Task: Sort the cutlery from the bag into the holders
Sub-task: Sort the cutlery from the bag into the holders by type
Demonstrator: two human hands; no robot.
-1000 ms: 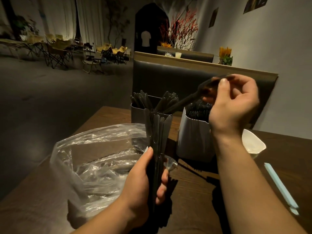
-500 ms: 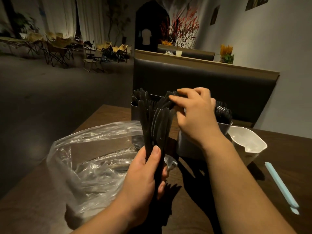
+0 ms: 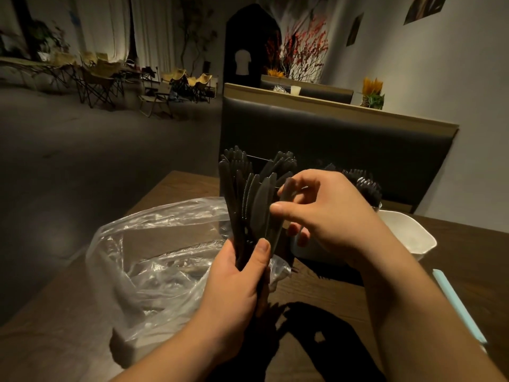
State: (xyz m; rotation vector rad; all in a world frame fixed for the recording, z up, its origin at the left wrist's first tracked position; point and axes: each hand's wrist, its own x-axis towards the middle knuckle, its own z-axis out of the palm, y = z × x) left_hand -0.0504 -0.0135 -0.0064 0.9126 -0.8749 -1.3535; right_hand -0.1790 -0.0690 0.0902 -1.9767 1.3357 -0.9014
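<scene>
there, the left hand (image 3: 237,288) gripped a fanned bunch of black knives (image 3: 248,199) upright by the handles, and the right hand (image 3: 330,216) pinched one knife (image 3: 287,188) at the bunch's right edge between thumb and forefinger. the clear bag (image 3: 154,260) lay on the desk (image 3: 325,293) left of the left hand; the holders (image 3: 308,250) stood behind both hands.

Dark wooden table (image 3: 316,293), clear plastic bag (image 3: 154,260), white holder (image 3: 407,238), pale blue stick (image 3: 457,304)
</scene>
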